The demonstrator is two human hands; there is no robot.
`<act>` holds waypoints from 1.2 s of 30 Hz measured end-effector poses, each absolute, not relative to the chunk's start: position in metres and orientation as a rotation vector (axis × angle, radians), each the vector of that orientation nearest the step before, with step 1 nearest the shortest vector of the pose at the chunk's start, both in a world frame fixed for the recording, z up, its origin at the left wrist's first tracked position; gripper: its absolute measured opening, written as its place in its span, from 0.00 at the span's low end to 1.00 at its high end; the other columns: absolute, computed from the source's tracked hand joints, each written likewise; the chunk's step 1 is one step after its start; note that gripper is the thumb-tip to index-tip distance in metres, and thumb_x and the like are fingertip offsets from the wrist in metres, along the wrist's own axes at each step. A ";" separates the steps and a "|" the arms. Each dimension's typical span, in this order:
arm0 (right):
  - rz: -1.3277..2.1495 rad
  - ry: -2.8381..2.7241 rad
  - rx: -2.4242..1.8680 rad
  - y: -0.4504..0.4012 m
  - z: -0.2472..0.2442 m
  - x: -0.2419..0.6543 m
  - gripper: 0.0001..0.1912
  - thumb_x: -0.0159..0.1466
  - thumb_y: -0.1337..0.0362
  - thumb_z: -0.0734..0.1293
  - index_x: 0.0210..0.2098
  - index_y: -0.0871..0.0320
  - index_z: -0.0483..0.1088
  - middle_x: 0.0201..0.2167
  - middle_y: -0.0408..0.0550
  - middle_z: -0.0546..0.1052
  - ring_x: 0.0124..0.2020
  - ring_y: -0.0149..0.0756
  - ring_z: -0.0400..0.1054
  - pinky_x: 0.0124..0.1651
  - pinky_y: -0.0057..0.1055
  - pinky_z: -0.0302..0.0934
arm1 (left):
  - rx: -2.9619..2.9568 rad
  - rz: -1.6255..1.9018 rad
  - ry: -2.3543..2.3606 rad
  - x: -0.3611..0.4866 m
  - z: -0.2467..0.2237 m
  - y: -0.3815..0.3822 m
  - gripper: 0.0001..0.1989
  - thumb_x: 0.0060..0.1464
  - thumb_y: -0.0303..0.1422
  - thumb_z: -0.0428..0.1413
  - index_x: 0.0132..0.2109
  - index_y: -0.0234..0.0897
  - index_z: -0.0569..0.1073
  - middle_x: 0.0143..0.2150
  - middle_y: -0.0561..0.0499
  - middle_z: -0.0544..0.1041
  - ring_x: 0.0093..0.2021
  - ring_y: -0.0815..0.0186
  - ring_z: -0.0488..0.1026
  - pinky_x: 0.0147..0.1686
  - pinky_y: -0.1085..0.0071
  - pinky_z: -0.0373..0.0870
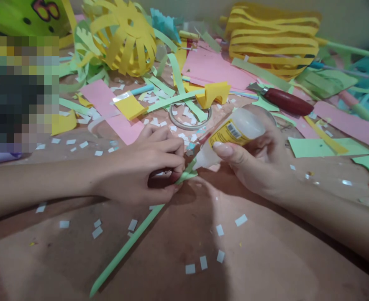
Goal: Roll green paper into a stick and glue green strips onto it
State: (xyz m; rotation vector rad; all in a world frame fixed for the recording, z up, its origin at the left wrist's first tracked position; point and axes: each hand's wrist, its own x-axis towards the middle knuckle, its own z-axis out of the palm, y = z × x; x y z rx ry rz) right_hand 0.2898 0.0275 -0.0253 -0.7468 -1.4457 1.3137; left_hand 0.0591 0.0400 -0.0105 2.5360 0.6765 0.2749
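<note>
Pinching tube [128, 248], slanting away rightward, in left hand [143, 167], clamping bottle [234, 129] tip-down in right hand [256, 167] beside its far end.

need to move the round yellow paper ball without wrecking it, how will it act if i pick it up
The yellow paper ball is probably very light for its size, being strips with open gaps between. Those bowed strips look likely to flex or crease under a firm squeeze. Its rounded shape might let it roll if nudged
</note>
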 end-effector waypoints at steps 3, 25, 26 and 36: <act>1.288 -1.474 -0.791 0.028 -0.022 0.289 0.10 0.60 0.62 0.77 0.33 0.53 0.71 0.31 0.36 0.73 0.30 0.25 0.69 0.31 0.22 0.68 | 2.536 0.289 0.671 0.059 -0.011 0.040 0.04 0.55 0.30 0.55 0.32 0.38 0.67 0.37 0.50 0.71 0.42 0.59 0.61 0.42 0.60 0.50; 1.353 -1.414 -0.794 0.028 -0.026 0.291 0.09 0.62 0.63 0.76 0.40 0.51 0.74 0.35 0.35 0.77 0.34 0.25 0.73 0.45 0.28 0.76 | 2.509 0.335 0.654 0.059 -0.012 0.040 0.06 0.56 0.30 0.55 0.31 0.39 0.66 0.40 0.49 0.73 0.41 0.57 0.60 0.41 0.60 0.48; 1.346 -1.419 -0.791 0.027 -0.027 0.291 0.09 0.62 0.63 0.76 0.40 0.51 0.73 0.35 0.35 0.77 0.33 0.25 0.73 0.45 0.28 0.76 | 2.506 0.337 0.655 0.059 -0.012 0.040 0.06 0.56 0.30 0.55 0.31 0.39 0.66 0.39 0.49 0.73 0.41 0.58 0.60 0.41 0.60 0.49; 1.354 -1.419 -0.817 0.031 -0.025 0.289 0.09 0.62 0.64 0.75 0.41 0.53 0.74 0.36 0.39 0.77 0.39 0.31 0.75 0.41 0.28 0.75 | 2.519 0.298 0.687 0.060 -0.011 0.039 0.05 0.56 0.32 0.54 0.32 0.39 0.67 0.39 0.49 0.73 0.42 0.58 0.61 0.43 0.58 0.50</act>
